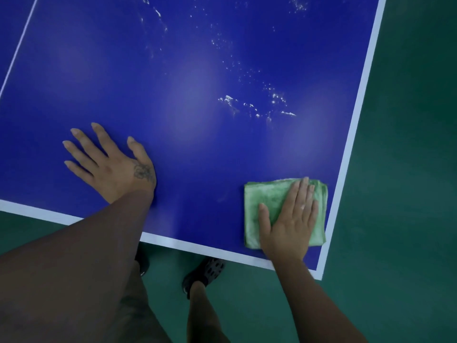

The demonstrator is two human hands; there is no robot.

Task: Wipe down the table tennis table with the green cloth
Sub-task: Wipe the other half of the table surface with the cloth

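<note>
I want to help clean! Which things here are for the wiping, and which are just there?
For the job: green cloth, blue table, right hand flat on the cloth, white specks.
Just there: left hand resting on the table, green floor, black shoes.

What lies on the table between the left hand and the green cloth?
Head view: bare blue table, one faint smudge, between the left hand and the green cloth. White specks lie farther up.

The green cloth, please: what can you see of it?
The green cloth is folded into a layered square, soft and fuzzy-looking, mottled pale and darker green. It lies flat on the blue table, near its right corner, inside the white border. The right hand presses on it with straight fingers.
</note>
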